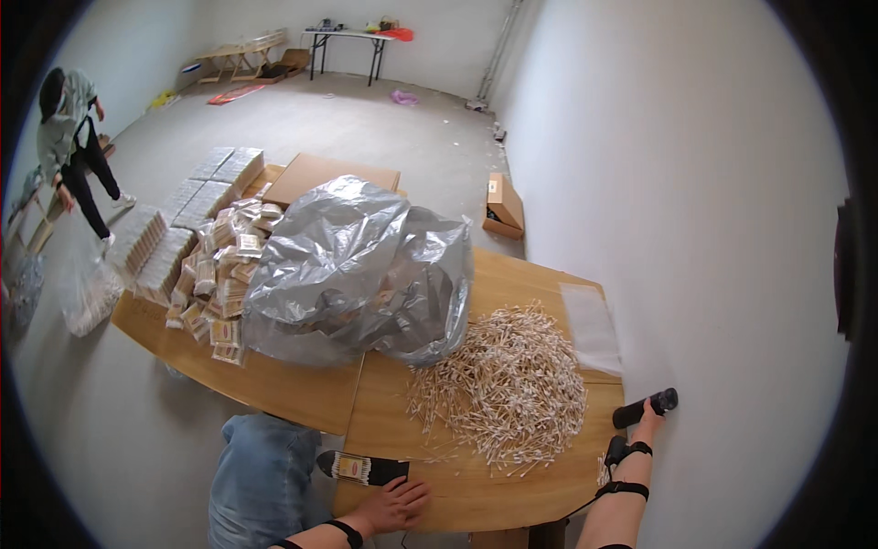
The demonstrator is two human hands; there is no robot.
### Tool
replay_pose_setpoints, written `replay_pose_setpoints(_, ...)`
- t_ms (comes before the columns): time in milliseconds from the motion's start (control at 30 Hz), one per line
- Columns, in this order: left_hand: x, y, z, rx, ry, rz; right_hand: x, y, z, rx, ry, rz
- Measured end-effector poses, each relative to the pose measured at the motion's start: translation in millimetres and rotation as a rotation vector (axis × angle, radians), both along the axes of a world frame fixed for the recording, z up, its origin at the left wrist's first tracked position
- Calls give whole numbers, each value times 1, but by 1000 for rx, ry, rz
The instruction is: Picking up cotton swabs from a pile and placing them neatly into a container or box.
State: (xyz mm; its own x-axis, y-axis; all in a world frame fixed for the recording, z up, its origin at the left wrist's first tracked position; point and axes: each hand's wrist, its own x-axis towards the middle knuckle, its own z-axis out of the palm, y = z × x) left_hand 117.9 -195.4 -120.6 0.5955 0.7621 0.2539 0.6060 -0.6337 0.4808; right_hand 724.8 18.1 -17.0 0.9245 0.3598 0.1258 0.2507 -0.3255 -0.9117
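My right hand point(649, 421) is wrapped round a dark cylinder point(629, 416) that looks like a bottle, at the table's right edge near the wall. My left hand point(393, 505) rests on the near edge of the wooden table, fingers stretched out and nothing in them. Just beyond its fingertips is a flat black strip point(389, 470). On that strip sits a small clear packet of cotton swabs point(351, 468) with a label. A large heap of loose cotton swabs point(512, 389) spreads over the table between my hands.
A big grey plastic bag point(329, 265) lies mid-table, beside piled swab packets point(215, 279) and stacked bundles point(151, 252). A translucent sheet point(590, 328) lies near the right wall. Someone in jeans point(265, 480) is close on my left; another person point(78, 137) stands farther off.
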Motion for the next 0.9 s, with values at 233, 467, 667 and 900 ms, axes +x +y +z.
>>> replay_pose_setpoints(233,5,7,8,-5,-16,-10,2,12,-4,3,16,-77)
replay_pose_setpoints(467,4,8,10,-4,-58,-26,16,-7,-35,-52,-354,-166)
replay_pose_setpoints(667,1,1,4,30,-54,-3,-46,-29,-32,-48,-231,-193)
replay_pose_setpoints(900,-3,4,3,50,-68,-30,-146,-90,38,401,-214,535)
